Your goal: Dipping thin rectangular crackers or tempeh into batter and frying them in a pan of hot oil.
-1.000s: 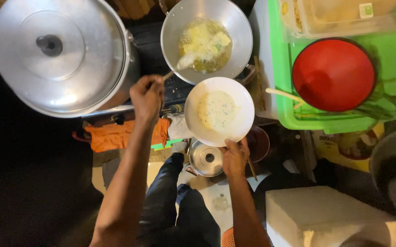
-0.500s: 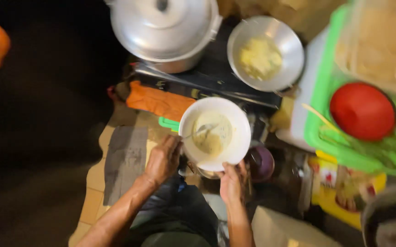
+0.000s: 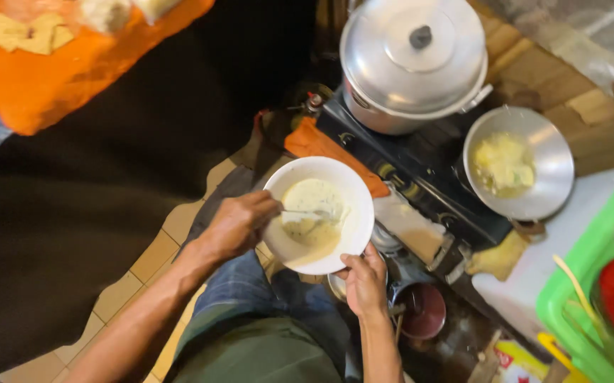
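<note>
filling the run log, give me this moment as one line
left hand: holds fork in batter | right hand: grips bowl rim | pan, lidded pot on stove

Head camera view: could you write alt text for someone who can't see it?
A left hand stirs pale batter in a white bowl with a utensil; the right hand grips its rim, beside a lidded metal pot on a stove.

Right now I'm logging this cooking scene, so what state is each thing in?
White bowl: tilted, pale batter inside, gripped at its rim by the right hand.
Utensil: in the batter, held by the left hand.
Large pot: lid on.
Metal pan: uncovered, yellowish food inside.
</note>
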